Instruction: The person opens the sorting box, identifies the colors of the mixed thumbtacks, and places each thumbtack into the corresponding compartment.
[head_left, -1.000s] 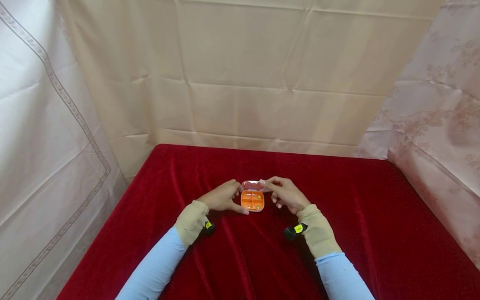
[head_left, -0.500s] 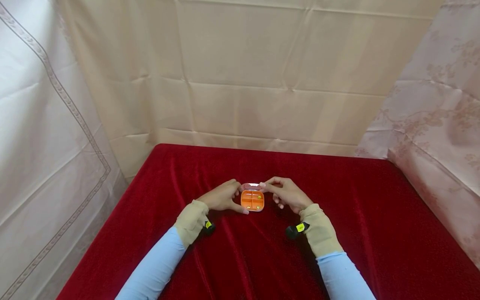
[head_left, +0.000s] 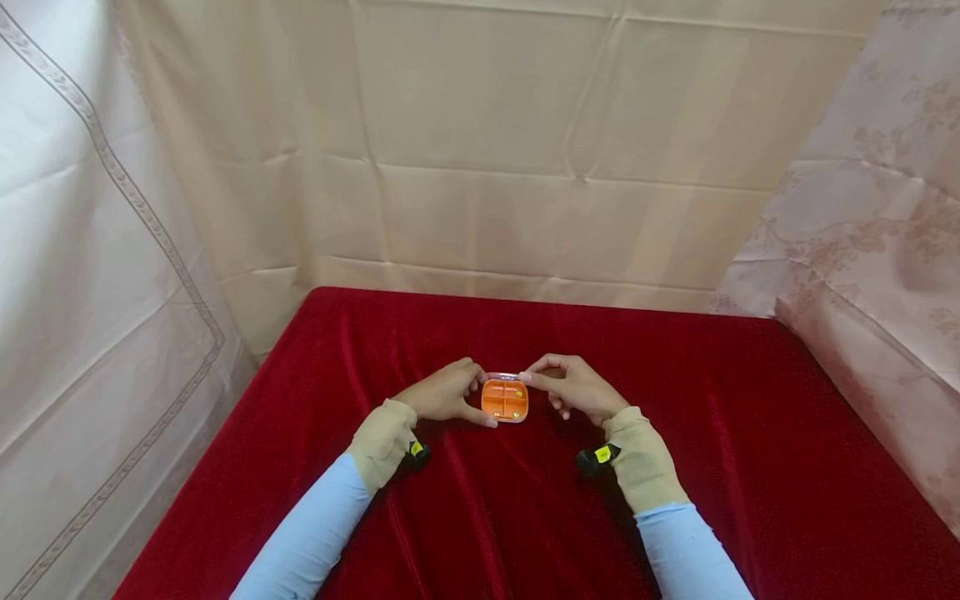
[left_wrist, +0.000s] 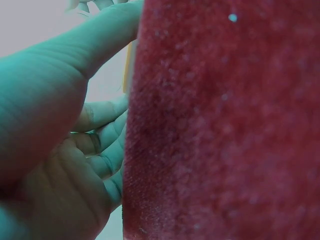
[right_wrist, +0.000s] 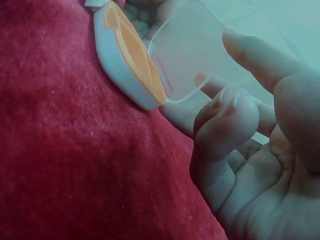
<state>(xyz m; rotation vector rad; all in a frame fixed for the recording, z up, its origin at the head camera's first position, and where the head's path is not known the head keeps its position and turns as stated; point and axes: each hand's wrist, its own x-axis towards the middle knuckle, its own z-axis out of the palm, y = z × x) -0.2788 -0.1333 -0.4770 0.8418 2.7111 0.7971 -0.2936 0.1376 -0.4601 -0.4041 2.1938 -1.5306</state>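
Observation:
An orange pill box (head_left: pixel 504 401) with a white outer shell sits on the red cloth, its inside divided into compartments. Small yellow pieces lie in the upper right, lower left and lower right ones. My left hand (head_left: pixel 447 393) grips the box from the left, thumb at the near corner and fingers at the far one. At the back the clear lid (right_wrist: pixel 185 55) stands raised on edge. My right hand (head_left: pixel 577 388) pinches that lid at its right side between thumb and index finger, the other fingers curled below. In the left wrist view, cloth and thumb hide most of the box.
Red velvet cloth (head_left: pixel 360 350) with shallow folds covers the table. A beige curtain (head_left: pixel 480 150) hangs behind it, with pale patterned curtains at left and right. A small black camera (head_left: pixel 592 460) is strapped at the right wrist, another at the left.
The lid has tilted up from leaning back, now showing as a thin edge behind the box. My right hand has shifted slightly with it; the left hand and the box have stayed put.

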